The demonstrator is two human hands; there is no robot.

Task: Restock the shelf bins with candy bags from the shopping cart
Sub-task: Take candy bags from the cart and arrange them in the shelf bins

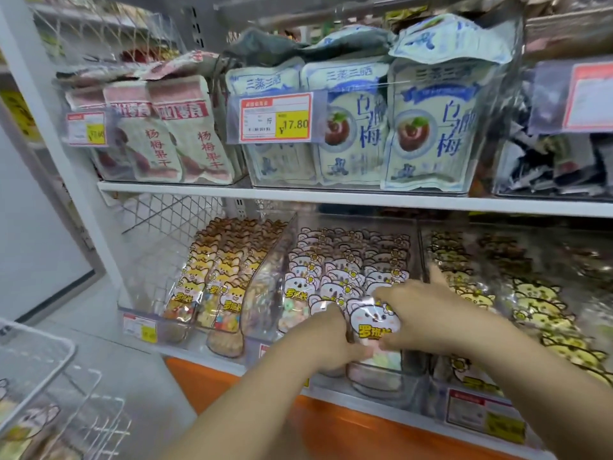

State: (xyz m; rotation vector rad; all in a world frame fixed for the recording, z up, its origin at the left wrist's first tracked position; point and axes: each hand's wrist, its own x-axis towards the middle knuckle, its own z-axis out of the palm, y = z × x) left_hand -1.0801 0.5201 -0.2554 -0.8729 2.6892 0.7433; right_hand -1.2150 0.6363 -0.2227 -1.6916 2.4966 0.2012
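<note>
Both hands hold one pink-and-white candy bag (373,318) with a cartoon animal face, at the front of the middle clear bin (409,373) on the lower shelf. My left hand (326,338) grips its lower left edge. My right hand (418,313) grips its right side, one finger sticking up. Rows of like pink bags (345,267) fill that bin behind. The wire shopping cart (39,360) is at bottom left, with a few bags (30,423) in it.
A left bin holds orange fox-face bags (219,277); a right bin holds yellow bags (537,313). The upper shelf (331,195) carries bins of plum snack bags (428,127) with price tags (275,117). An orange base panel (331,423) runs below.
</note>
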